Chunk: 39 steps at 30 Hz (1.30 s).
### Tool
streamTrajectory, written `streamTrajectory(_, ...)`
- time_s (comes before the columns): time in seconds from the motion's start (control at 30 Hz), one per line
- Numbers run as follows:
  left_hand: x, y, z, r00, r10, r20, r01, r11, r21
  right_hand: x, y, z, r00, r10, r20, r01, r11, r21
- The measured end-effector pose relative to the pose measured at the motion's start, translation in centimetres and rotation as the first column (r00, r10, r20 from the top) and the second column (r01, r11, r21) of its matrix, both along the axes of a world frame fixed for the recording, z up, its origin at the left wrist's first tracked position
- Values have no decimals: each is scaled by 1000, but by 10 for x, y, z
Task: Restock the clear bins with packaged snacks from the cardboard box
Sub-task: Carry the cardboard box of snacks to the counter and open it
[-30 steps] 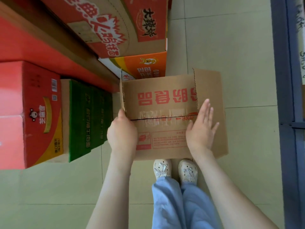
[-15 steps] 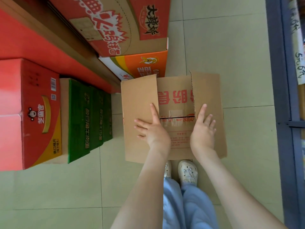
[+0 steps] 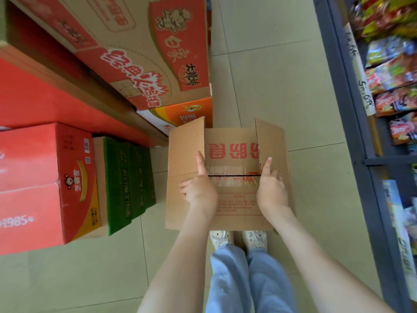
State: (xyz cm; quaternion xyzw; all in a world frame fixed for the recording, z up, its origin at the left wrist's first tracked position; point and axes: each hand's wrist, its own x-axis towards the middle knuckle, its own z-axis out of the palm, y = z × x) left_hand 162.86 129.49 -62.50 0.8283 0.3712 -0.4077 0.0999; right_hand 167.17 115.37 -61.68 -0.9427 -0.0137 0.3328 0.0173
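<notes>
Pale floor tiles point(image 3: 270, 64) are running down an aisle, with printed cartons point(image 3: 56, 177) standing stacked along the left. Next, the left hand point(image 3: 198, 190) is grasping the left flap point(image 3: 185, 150), thumb lying up along its inner edge and fingers curling onto its face. The box point(image 3: 234, 204) is sitting on the floor just ahead of the person's shoes point(image 3: 220, 238). Its two middle flaps are lying shut and meeting at a dark seam point(image 3: 234, 175) under slit tape, so no snacks are showing inside. The right hand point(image 3: 272, 190) is mirroring the left, seemingly gripping the right flap point(image 3: 273, 141), though its fingers are partly hidden. Farther right, a shelf point(image 3: 356, 114) is holding blurred snack packs point(image 3: 392, 71); any clear bins there are too blurred to make out.

The person appears to be opening the box. Doing that well is going to mean folding both side flaps fully outward together so the box is not skewing, then lifting the middle flaps from the seam rather than tearing them.
</notes>
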Motion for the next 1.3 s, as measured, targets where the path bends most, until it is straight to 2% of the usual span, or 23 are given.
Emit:
streamTrajectory(0.1,-2,-4,13,1000,8,-13,-9,999,-37,-6,0,10,1000,22,6,-22,999,-31)
streamTrajectory(0.23,-7,2,0,994,83,72,-78,995,-62,5,1,8,999,34,13,-34,999,4)
streamTrajectory(0.5,-18,-34,-41,997,-69,33,69,998,1,-6,0,-40,991,83,108,-85,996,18)
streamTrajectory(0.6,-31,-54,-61,999,10,46,-7,997,-77,-21,-13,-61,990,84,109,-92,993,71)
streamTrajectory(0.67,-41,-58,-73,989,62,137,-47,993,-108,-31,-21,-73,993,111,35,-116,977,182)
streamTrajectory(0.7,-46,-57,-81,967,76,243,-61,996,-69,-32,-24,-79,995,102,10,-101,965,242)
streamTrajectory(0.77,-53,-50,-93,876,121,467,-156,987,36,-22,-29,-90,996,-13,84,-14,949,316)
streamTrajectory(0.8,-57,-43,-98,850,180,496,-240,969,60,-13,-32,-96,984,-92,152,42,952,303)
streamTrajectory(0.87,-64,-26,-105,825,386,412,-440,897,40,8,-41,-105,954,-222,203,182,963,200)
streamTrajectory(0.93,-68,-12,-112,815,474,333,-505,863,9,27,-51,-114,956,-279,90,270,958,98)
streamTrajectory(1.0,-69,-3,-118,824,471,314,-494,869,-7,39,-55,-122,969,-248,-24,248,968,31)
streamTrajectory(1.07,-69,0,-119,830,467,305,-488,873,-10,44,-55,-125,973,-220,-70,221,975,5)
streamTrajectory(1.3,-60,0,-114,848,466,251,-489,872,33,47,-50,-122,977,-214,-24,213,977,-19)
